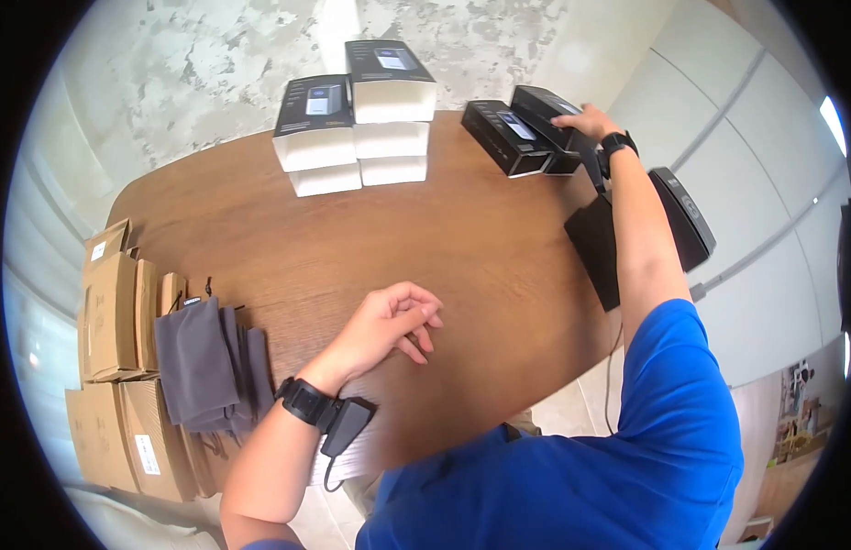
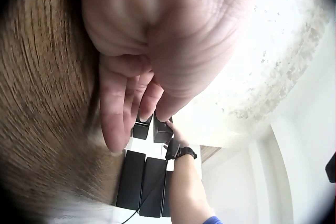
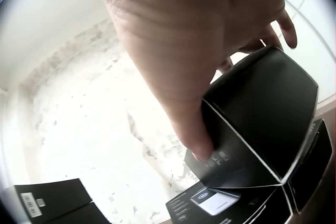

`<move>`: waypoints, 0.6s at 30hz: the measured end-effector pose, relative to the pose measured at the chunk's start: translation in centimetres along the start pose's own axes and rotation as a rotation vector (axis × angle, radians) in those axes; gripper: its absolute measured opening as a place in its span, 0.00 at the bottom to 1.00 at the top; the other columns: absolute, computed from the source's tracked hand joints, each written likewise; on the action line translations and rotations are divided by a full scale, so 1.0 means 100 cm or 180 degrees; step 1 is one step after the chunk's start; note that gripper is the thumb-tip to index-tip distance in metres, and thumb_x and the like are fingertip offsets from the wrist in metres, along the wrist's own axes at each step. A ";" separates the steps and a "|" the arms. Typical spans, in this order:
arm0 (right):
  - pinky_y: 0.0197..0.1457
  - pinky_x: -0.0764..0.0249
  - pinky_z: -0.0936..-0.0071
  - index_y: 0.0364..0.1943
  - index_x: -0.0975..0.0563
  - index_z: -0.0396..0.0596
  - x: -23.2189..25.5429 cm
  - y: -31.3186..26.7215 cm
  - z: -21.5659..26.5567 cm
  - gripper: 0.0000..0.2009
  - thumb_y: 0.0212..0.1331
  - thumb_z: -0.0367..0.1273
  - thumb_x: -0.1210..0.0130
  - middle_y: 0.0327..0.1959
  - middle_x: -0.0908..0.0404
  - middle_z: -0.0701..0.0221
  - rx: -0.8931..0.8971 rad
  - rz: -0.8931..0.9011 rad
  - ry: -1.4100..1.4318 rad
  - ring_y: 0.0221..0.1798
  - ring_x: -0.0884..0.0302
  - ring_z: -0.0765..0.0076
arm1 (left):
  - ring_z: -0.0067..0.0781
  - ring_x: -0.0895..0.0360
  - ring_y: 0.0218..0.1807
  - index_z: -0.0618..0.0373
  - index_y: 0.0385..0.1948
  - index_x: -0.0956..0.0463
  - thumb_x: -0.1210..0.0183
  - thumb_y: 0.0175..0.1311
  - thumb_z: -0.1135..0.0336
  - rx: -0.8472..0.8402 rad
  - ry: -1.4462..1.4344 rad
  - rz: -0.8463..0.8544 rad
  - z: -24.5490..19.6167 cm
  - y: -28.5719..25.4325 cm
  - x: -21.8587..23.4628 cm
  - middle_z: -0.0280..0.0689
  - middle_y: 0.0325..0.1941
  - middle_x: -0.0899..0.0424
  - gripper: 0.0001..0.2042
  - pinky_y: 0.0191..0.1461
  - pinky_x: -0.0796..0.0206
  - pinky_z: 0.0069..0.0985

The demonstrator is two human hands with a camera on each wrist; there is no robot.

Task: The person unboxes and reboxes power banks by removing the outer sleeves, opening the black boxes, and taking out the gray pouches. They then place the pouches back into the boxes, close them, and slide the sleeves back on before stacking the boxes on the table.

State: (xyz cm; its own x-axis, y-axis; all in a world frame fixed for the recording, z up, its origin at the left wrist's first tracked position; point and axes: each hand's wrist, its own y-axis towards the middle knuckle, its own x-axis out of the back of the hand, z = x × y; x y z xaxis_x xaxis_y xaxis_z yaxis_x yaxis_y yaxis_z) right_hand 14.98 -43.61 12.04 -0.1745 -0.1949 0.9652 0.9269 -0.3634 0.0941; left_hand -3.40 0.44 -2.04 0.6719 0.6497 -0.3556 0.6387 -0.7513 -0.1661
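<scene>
At the back right of the table, my right hand (image 1: 588, 122) grips a black printed box (image 1: 540, 103). In the right wrist view the thumb presses one side of this black box (image 3: 262, 113), and the fingers reach over its far side. A similar black box (image 1: 502, 133) with a picture of a device on top lies right beside it. My left hand (image 1: 389, 321) is held over the near middle of the wooden table (image 1: 480, 266), its fingers loosely bent and nothing in them, as the left wrist view also shows.
Several boxes with black tops and white ends (image 1: 393, 96) are stacked at the back. Grey drawstring pouches (image 1: 196, 367) and brown cardboard boxes (image 1: 109, 316) pile up at the left edge. More black boxes (image 1: 591, 243) stand under my right forearm, near a cable.
</scene>
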 end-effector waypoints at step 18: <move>0.61 0.35 0.58 0.56 0.30 0.42 0.042 -0.299 0.043 0.38 0.41 0.49 0.34 0.51 0.25 0.52 0.1849 -0.1025 -0.0104 0.57 0.30 0.47 | 0.16 0.24 0.32 0.61 0.42 0.25 0.45 0.67 0.64 -0.0366 0.0956 -0.0162 0.000 -0.009 -0.020 0.35 0.37 0.18 0.10 0.37 0.31 0.14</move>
State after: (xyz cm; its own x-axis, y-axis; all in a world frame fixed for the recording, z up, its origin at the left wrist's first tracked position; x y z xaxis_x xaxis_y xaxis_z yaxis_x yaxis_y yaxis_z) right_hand -12.07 -29.67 14.32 -0.4710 -0.1277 0.8728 0.8601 0.1531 0.4866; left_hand -5.35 -0.15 -1.22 0.7078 0.7039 -0.0594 0.7009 -0.7102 -0.0656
